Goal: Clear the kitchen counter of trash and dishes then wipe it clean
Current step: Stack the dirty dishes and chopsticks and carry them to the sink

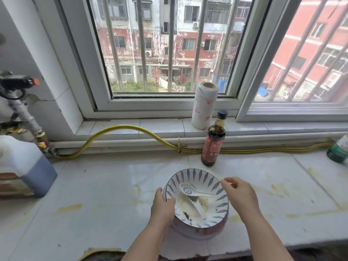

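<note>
A white bowl with blue leaf marks sits stacked on a lower dish with a red pattern, near the front of the white tiled counter. Inside the soiled bowl lie two white spoons. My left hand grips the bowl's left rim, thumb over the edge. My right hand is at the right rim with loosely curled fingers and nothing visible in them; whether it touches the rim is unclear. Yellowish stains streak the counter.
A dark sauce bottle stands just behind the bowl, a flower-printed paper roll on the sill above it. A jug of blue liquid stands far left, a green bottle far right. A yellow hose runs along the back wall.
</note>
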Tool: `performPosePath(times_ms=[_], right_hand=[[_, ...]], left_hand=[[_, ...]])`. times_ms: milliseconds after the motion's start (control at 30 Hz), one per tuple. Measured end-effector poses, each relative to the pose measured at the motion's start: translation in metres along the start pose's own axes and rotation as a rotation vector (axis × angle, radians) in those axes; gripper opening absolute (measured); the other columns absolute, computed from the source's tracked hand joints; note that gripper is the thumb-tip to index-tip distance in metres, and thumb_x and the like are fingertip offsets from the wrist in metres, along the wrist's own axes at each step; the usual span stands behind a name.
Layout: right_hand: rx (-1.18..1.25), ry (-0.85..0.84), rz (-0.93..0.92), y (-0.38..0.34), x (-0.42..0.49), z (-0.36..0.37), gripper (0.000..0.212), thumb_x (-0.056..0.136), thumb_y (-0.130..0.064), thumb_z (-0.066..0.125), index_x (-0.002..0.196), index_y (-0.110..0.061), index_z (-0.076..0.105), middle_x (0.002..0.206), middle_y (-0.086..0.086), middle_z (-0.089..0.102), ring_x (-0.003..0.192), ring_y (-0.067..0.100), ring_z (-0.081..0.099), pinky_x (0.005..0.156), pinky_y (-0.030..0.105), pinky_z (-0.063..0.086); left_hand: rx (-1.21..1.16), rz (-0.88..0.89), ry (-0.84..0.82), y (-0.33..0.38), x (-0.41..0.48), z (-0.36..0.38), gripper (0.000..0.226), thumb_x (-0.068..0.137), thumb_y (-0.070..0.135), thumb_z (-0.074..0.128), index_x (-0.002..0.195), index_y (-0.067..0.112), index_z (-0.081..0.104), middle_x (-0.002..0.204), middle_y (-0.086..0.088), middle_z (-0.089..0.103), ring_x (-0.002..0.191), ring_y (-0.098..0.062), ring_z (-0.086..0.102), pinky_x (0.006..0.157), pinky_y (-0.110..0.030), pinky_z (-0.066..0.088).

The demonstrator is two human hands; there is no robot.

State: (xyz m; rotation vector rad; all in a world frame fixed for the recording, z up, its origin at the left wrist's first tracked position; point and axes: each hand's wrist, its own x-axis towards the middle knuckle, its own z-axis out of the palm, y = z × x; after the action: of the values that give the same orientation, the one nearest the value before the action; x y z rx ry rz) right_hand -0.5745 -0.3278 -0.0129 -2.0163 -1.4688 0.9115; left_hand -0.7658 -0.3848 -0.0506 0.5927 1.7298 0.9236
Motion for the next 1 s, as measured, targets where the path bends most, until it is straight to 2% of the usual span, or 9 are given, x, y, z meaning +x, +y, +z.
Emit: performPosePath(times_ms=[67,133,233,300,433,500,567,800,1000], right_hand=[[0.229,-0.044,0.12,0.007,0.004,0.007,0.038,0.091,-0.03,0.059,0.124,-0.013,0.06,0.121,0.005,0.063,0.103,0.02,0.056,0.091,0.034,0.044],[0.427,-0.172,0.278,0.013,0.01,0.017,0.043,0.094,-0.028,0.057,0.132,-0.009,0.053,0.126,0.007,0.06,0.108,0.024,0.057,0.091,0.036,0.044],[0.58,-0.307,0.374,0.02,0.018,0.027,0.029,0.098,-0.028,0.052,0.119,-0.01,0.061,0.098,0.011,0.068,0.085,0.029,0.065,0.067,0.034,0.052],[0.634,-0.318,0.39,0.022,0.022,0.031,0.025,0.098,-0.026,0.052,0.114,-0.01,0.062,0.092,0.014,0.07,0.076,0.032,0.067,0.06,0.035,0.055],[0.657,-0.37,0.439,0.024,0.028,0.032,0.035,0.094,-0.027,0.059,0.123,-0.008,0.057,0.102,0.019,0.07,0.081,0.036,0.07,0.067,0.044,0.058],[0.643,-0.408,0.453,0.024,0.03,0.029,0.033,0.093,-0.025,0.06,0.118,-0.005,0.06,0.1,0.021,0.07,0.085,0.037,0.069,0.076,0.048,0.057],[0.65,-0.435,0.448,0.025,0.033,0.028,0.028,0.093,-0.022,0.06,0.113,-0.003,0.061,0.097,0.022,0.071,0.085,0.037,0.069,0.075,0.046,0.056],[0.562,-0.544,0.331,0.013,0.032,0.02,0.018,0.095,-0.018,0.057,0.1,-0.003,0.062,0.083,0.02,0.07,0.068,0.031,0.068,0.057,0.035,0.054],[0.482,-0.695,0.156,-0.013,0.015,0.018,0.014,0.095,-0.015,0.055,0.094,-0.004,0.063,0.074,0.016,0.069,0.062,0.03,0.066,0.051,0.032,0.051]], left_hand=[[-0.088,-0.05,0.001,0.0,0.005,0.001,0.034,0.092,0.015,0.047,0.126,0.019,0.047,0.105,-0.002,0.064,0.091,-0.023,0.066,0.071,-0.033,0.056],[-0.151,-0.094,-0.006,0.001,0.007,0.004,0.029,0.091,0.015,0.049,0.119,0.019,0.053,0.101,-0.008,0.068,0.086,-0.028,0.069,0.072,-0.041,0.059],[-0.209,-0.116,0.014,0.0,0.012,0.009,0.032,0.087,0.018,0.054,0.119,0.02,0.054,0.103,-0.01,0.069,0.087,-0.03,0.07,0.078,-0.045,0.059],[-0.253,-0.138,0.022,-0.001,0.015,0.01,0.034,0.085,0.018,0.057,0.119,0.018,0.055,0.102,-0.011,0.07,0.085,-0.03,0.071,0.076,-0.044,0.06],[-0.441,-0.194,0.063,-0.001,0.012,0.015,0.025,0.085,0.011,0.064,0.11,0.007,0.061,0.093,-0.018,0.073,0.081,-0.034,0.072,0.07,-0.043,0.059],[-0.512,-0.211,0.132,-0.001,0.009,0.019,0.019,0.086,0.009,0.065,0.104,0.003,0.062,0.09,-0.02,0.072,0.078,-0.033,0.07,0.067,-0.038,0.057],[-0.546,-0.226,0.174,0.0,0.007,0.022,0.021,0.086,0.008,0.065,0.106,0.001,0.062,0.089,-0.021,0.071,0.076,-0.033,0.069,0.067,-0.038,0.056],[-0.722,-0.266,0.314,-0.013,-0.014,0.03,0.025,0.087,0.006,0.064,0.11,-0.002,0.063,0.098,-0.024,0.07,0.078,-0.034,0.068,0.067,-0.038,0.056],[-0.861,-0.18,0.444,-0.021,-0.047,0.015,0.023,0.087,0.009,0.065,0.108,0.001,0.066,0.1,-0.022,0.07,0.087,-0.035,0.068,0.075,-0.043,0.055]])
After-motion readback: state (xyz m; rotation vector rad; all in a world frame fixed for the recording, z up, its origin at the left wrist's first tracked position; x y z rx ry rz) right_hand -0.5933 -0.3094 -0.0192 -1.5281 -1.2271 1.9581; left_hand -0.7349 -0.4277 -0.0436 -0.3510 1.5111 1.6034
